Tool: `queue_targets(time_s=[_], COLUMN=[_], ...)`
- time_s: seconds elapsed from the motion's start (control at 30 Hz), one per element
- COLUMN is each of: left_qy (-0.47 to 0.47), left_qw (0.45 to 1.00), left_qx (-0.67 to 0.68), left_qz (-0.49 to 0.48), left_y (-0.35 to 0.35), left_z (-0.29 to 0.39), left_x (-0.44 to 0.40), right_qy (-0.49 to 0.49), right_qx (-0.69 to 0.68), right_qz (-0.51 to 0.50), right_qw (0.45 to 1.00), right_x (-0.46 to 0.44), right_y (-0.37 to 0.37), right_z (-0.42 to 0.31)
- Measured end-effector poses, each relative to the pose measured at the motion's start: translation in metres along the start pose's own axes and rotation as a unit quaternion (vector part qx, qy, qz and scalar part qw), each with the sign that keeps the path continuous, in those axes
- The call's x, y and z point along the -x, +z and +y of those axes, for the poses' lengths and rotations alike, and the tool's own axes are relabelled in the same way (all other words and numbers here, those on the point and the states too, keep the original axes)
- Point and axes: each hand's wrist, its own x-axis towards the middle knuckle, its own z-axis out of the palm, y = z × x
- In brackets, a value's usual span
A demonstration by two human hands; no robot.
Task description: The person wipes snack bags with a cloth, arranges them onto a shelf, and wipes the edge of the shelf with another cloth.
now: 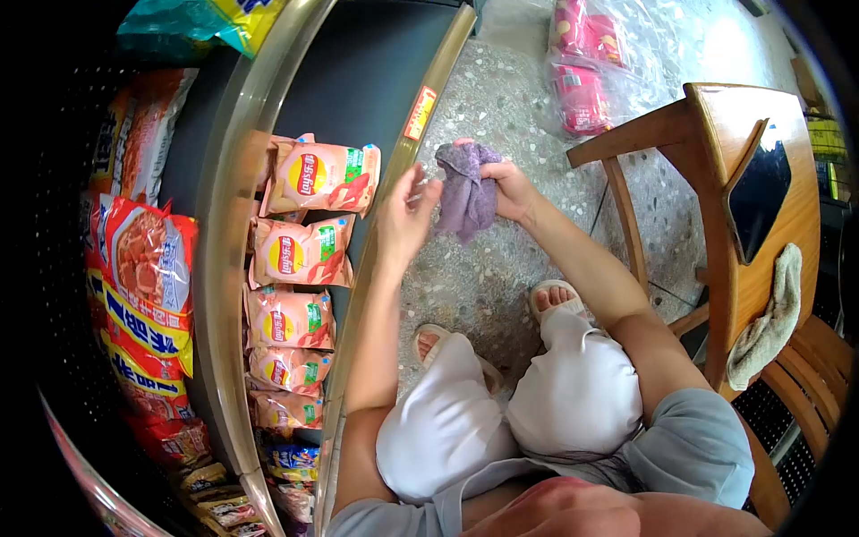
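A crumpled purple cloth (467, 199) hangs from my right hand (512, 190), whose fingers are closed on its upper right side. Just left of the cloth is my left hand (410, 210), fingers apart and nothing in it. That hand is beside the shelf's front edge (380, 210), and whether it touches the edge I cannot tell. Nearest to it on the lower shelf stand pink Lay's chip bags (309, 176) in a row running toward me. An orange price label (420, 113) is stuck on the shelf edge above my left hand.
Red and orange noodle packs (143, 268) fill the shelf at far left. A wooden chair (711, 179) at right bears a dark phone or tablet (761, 192) and a greyish cloth (769, 318). Pink packages in clear plastic (582, 94) lie on the speckled floor (501, 89).
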Motion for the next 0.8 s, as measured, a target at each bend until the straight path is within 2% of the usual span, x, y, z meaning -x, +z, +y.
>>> queue_targets(time_s=[0.1, 0.13, 0.23, 0.27, 0.3, 0.33, 0.37, 0.4, 0.43, 0.47, 0.5, 0.53, 0.6, 0.67, 0.73, 0.8], left_qy=[0.032, 0.036, -0.060, -0.043, 0.001, 0.030, 0.018, 0.042, 0.026, 0.034, 0.042, 0.021, 0.025, 0.145, 0.202, 0.281], left_qw=[0.994, 0.997, 0.992, 0.994, 0.995, 0.988, 0.988, 0.987, 0.983, 0.985, 0.986, 0.993, 0.983, 0.918, 0.950, 0.949], left_qx=[0.097, 0.068, 0.113, 0.095, 0.080, 0.132, 0.118, 0.081, 0.098, 0.035, 0.010, 0.016, -0.149, -0.330, -0.217, -0.141], left_qz=[-0.031, -0.031, 0.000, 0.037, 0.062, 0.074, 0.098, 0.132, 0.153, 0.166, 0.164, 0.111, 0.101, 0.165, 0.095, 0.033], left_y=[0.012, 0.013, 0.004, 0.000, -0.003, -0.006, -0.011, -0.015, -0.017, -0.024, -0.027, -0.032, -0.028, -0.008, 0.013, 0.037], left_z=[0.007, 0.003, 0.010, 0.017, -0.001, 0.001, 0.002, -0.016, -0.015, -0.026, -0.030, -0.036, -0.038, -0.006, 0.070, 0.149], left_x=[0.007, 0.006, -0.003, -0.006, -0.019, -0.026, -0.035, -0.053, -0.063, -0.078, -0.088, -0.095, -0.100, -0.081, -0.064, -0.040], right_qy=[0.000, 0.001, -0.040, -0.041, -0.070, -0.100, -0.129, -0.164, -0.175, -0.185, -0.193, -0.218, -0.264, -0.299, -0.348, -0.308], right_qx=[0.017, 0.028, 0.123, 0.210, 0.311, 0.408, 0.503, 0.533, 0.556, 0.579, 0.600, 0.621, 0.658, 0.649, 0.634, 0.631], right_qz=[0.030, 0.050, 0.032, 0.083, 0.091, 0.104, 0.122, 0.107, 0.106, 0.104, 0.101, 0.091, 0.065, 0.082, 0.112, 0.201], right_qw=[0.999, 0.998, 0.991, 0.973, 0.944, 0.901, 0.846, 0.823, 0.805, 0.787, 0.770, 0.747, 0.703, 0.695, 0.682, 0.683], right_x=[-0.007, -0.009, -0.009, -0.006, -0.003, 0.001, 0.005, 0.011, 0.022, 0.035, 0.047, 0.056, 0.069, 0.074, 0.074, 0.076], right_y=[0.012, 0.018, 0.045, 0.052, 0.055, 0.056, 0.054, 0.049, 0.060, 0.079, 0.095, 0.106, 0.121, 0.126, 0.122, 0.115], right_z=[0.002, 0.002, -0.001, -0.002, -0.002, -0.004, -0.007, -0.009, -0.017, -0.025, -0.033, -0.041, -0.053, -0.060, -0.067, -0.073])
